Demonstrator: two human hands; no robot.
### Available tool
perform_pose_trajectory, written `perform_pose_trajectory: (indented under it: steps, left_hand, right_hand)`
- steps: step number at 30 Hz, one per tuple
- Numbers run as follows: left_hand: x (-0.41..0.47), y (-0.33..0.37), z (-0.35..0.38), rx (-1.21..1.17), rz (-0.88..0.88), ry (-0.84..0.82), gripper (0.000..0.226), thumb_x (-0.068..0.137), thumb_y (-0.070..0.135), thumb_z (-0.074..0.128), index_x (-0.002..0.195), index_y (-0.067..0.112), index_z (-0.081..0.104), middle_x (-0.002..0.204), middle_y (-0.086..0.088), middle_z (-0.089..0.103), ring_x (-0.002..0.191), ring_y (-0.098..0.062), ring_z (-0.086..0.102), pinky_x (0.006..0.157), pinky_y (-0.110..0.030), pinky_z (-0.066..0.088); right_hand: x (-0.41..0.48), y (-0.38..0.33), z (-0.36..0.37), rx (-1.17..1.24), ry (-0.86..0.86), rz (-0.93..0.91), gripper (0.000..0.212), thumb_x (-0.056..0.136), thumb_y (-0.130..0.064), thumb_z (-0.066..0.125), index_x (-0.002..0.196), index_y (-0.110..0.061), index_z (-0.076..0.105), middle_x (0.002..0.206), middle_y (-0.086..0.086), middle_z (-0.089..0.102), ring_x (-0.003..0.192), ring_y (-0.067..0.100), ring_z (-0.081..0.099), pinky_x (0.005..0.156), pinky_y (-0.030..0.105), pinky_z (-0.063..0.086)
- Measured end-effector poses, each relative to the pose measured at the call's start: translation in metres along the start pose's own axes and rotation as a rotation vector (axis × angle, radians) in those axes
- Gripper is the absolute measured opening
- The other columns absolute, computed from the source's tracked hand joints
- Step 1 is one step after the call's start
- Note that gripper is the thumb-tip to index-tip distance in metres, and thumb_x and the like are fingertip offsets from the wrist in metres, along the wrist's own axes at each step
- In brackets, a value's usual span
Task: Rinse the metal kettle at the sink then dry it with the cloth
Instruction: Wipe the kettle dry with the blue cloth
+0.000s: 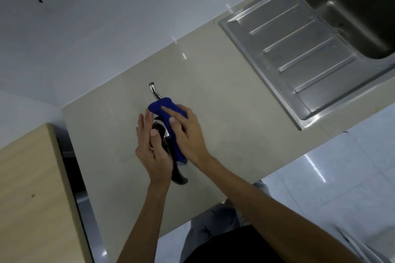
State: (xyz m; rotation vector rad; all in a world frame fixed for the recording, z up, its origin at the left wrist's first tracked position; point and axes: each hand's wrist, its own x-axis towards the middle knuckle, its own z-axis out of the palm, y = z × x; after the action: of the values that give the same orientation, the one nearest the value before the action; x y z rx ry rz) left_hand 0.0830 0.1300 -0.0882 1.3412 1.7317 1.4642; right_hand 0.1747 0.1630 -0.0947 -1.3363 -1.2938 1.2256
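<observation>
- The metal kettle (162, 132) stands on the beige countertop (224, 113), well left of the steel sink (299, 34), spout pointing away from the person.
- The left hand (152, 145) is wrapped around the kettle's dark handle.
- The right hand (188, 134) presses the blue cloth (164, 111) flat against the kettle's body.
- The 2 hands sit close together.

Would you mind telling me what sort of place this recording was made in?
Most likely a home kitchen: a stainless steel sink with a ribbed drainboard is set into a beige countertop, with a tiled wall behind it.
</observation>
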Motion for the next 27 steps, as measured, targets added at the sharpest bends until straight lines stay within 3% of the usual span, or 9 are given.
perform_pose_trajectory:
  steps: [3,5,8,11,13,17,22,25,27]
  left_hand:
    - [0.001,0.001,-0.003,0.002,-0.012,0.009,0.041,0.105,0.019,0.039,0.146,0.012,0.045,0.15,0.011,0.051,0.15,-0.024,0.038,0.121,-0.061,0.029]
    - [0.0,0.002,-0.003,0.007,-0.016,0.007,0.042,0.105,0.02,0.039,0.146,0.012,0.044,0.152,0.001,0.049,0.149,-0.026,0.039,0.12,-0.062,0.03]
    - [0.0,0.003,-0.003,-0.014,-0.01,0.008,0.041,0.106,0.024,0.04,0.146,0.021,0.046,0.154,0.003,0.046,0.15,-0.027,0.038,0.12,-0.064,0.028]
    - [0.001,0.004,-0.002,0.042,-0.009,0.008,0.04,0.106,0.021,0.039,0.145,0.016,0.046,0.155,-0.004,0.046,0.151,-0.029,0.036,0.124,-0.059,0.024]
    - [0.0,0.004,-0.002,0.077,-0.008,0.001,0.04,0.105,0.019,0.039,0.144,0.014,0.046,0.155,-0.011,0.046,0.152,-0.028,0.033,0.124,-0.058,0.022]
    - [0.002,0.0,-0.005,0.112,0.001,-0.001,0.046,0.107,0.029,0.039,0.144,0.003,0.05,0.156,-0.008,0.043,0.155,-0.028,0.025,0.122,-0.063,0.024]
    - [0.005,0.01,-0.007,0.345,0.003,-0.03,0.046,0.105,0.023,0.035,0.14,0.002,0.056,0.158,-0.009,0.042,0.155,-0.029,0.023,0.122,-0.062,0.024]
    - [0.021,0.022,-0.016,0.542,-0.005,-0.126,0.056,0.099,0.028,0.029,0.143,0.003,0.054,0.165,-0.007,0.03,0.156,-0.027,0.018,0.128,-0.049,0.016]
    - [0.035,0.03,-0.016,0.594,-0.05,-0.212,0.063,0.098,0.031,0.026,0.154,0.007,0.038,0.169,-0.002,0.02,0.158,-0.02,0.01,0.126,-0.032,0.006]
  right_hand:
    - [-0.034,0.004,0.001,-0.063,0.009,-0.195,0.037,0.101,-0.024,0.054,0.138,-0.023,0.058,0.148,0.004,0.038,0.135,0.019,0.042,0.114,0.034,0.039]
    - [-0.044,0.005,0.002,-0.034,0.03,-0.193,0.037,0.1,-0.02,0.057,0.137,-0.023,0.059,0.147,0.002,0.037,0.135,0.019,0.043,0.113,0.03,0.04]
    - [0.006,-0.002,0.003,0.077,-0.004,0.095,0.031,0.101,-0.025,0.053,0.129,-0.021,0.067,0.135,-0.004,0.05,0.12,0.014,0.056,0.104,0.032,0.048]
    - [0.045,0.0,-0.008,0.134,-0.068,0.342,0.03,0.1,-0.027,0.053,0.12,-0.019,0.074,0.131,-0.001,0.06,0.115,0.015,0.06,0.107,0.04,0.046]
    - [0.027,-0.003,-0.011,0.148,-0.049,0.285,0.03,0.1,-0.026,0.054,0.124,-0.02,0.071,0.136,-0.001,0.056,0.121,0.013,0.057,0.11,0.039,0.044]
    - [-0.029,-0.013,-0.003,0.143,-0.042,-0.055,0.035,0.097,-0.022,0.061,0.129,-0.036,0.061,0.145,-0.001,0.043,0.134,0.013,0.045,0.112,0.026,0.041]
    - [0.028,0.019,-0.01,0.237,0.057,0.456,0.033,0.102,-0.029,0.052,0.128,-0.015,0.066,0.138,0.003,0.054,0.127,0.019,0.053,0.114,0.039,0.04]
    - [0.004,0.015,-0.009,0.181,0.04,0.327,0.038,0.105,-0.032,0.046,0.139,-0.021,0.058,0.147,-0.001,0.044,0.135,0.012,0.043,0.118,0.03,0.032]
    - [-0.029,0.008,-0.001,0.126,0.077,0.152,0.043,0.105,-0.035,0.043,0.147,-0.029,0.047,0.155,-0.005,0.033,0.141,0.008,0.034,0.118,0.026,0.028]
